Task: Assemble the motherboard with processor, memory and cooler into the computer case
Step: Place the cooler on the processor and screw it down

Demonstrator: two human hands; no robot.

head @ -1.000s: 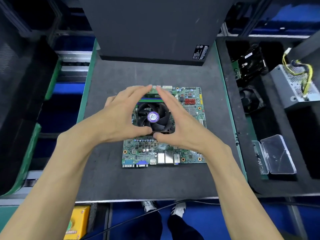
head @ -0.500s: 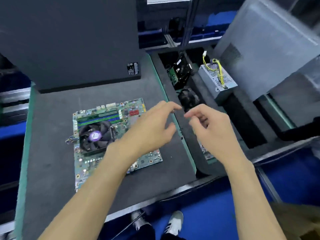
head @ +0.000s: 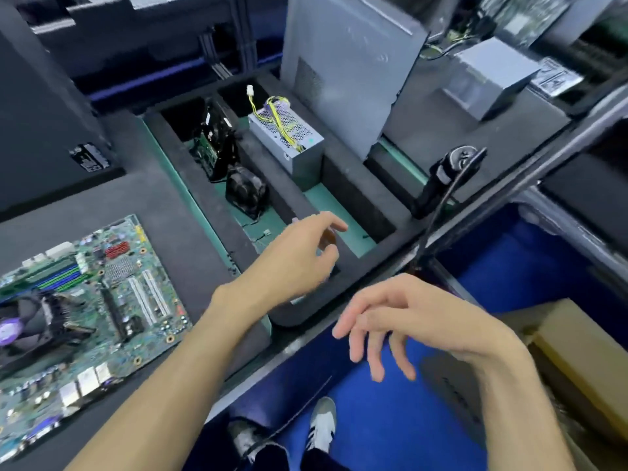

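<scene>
The motherboard (head: pixel 91 300) is laid flat on the dark mat of the bench (head: pixel 176 212), at the left edge of the view, and is partly cut off by the frame. A black cooler (head: pixel 23 329) with a purple centre label is mounted on its left part, and green and blue memory slots (head: pixel 57 278) are seen just behind the cooler. The board is touched by neither hand.

The left hand (head: pixel 299 256) is held out over the foam tray (head: pixel 360 195) to the right of the board, its fingers loosely bent and nothing gripped in them. The right hand (head: pixel 407 317) is held lower, past the bench's front edge and above the blue floor (head: pixel 390 402), with fingers relaxed and spread downward, and it is empty.

In the tray's compartments a small black fan (head: pixel 246 192), a green circuit card in a black bracket (head: pixel 214 151) and a silver power supply (head: pixel 289 137) with yellow wires are kept. A grey computer case (head: pixel 350 62) is stood upright behind the tray. A black tool (head: pixel 441 178) with a cable is propped at the tray's right side. A cardboard box (head: pixel 577 362) is seen at the lower right, and two shoes (head: pixel 319 426) below.
</scene>
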